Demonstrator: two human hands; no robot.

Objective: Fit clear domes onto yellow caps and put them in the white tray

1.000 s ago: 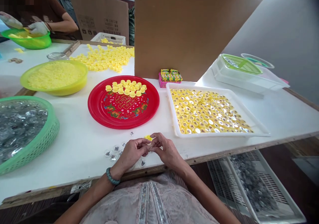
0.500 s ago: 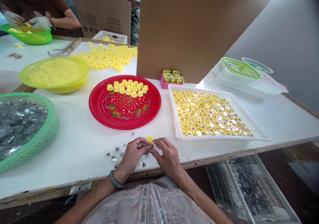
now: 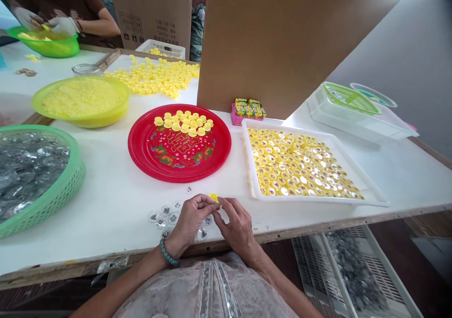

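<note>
My left hand (image 3: pixel 189 219) and my right hand (image 3: pixel 237 224) meet at the table's near edge, fingers pinched together on one small yellow cap (image 3: pixel 213 197). Several clear round pieces (image 3: pixel 165 216) lie on the white table (image 3: pixel 113 205) just left of and under my left hand. Ahead stands a red plate (image 3: pixel 148 155) with a cluster of yellow caps (image 3: pixel 183 123) at its far side. Right of it, a white tray (image 3: pixel 367 186) is packed with yellow caps fitted with shiny inserts (image 3: pixel 300 162).
A green basket (image 3: pixel 52 200) of clear pieces sits at the left, a yellow-green bowl (image 3: pixel 88 118) of yellow bits behind it. Loose yellow caps (image 3: pixel 158 75) spread farther back. A cardboard sheet (image 3: pixel 282 40) stands upright. A gloved co-worker (image 3: pixel 63 25) works over a green bowl (image 3: pixel 45 48).
Both hands stay pinched on the yellow cap with only small finger shifts. The view has drifted slightly to the left, sliding everything a little rightward in frame.
</note>
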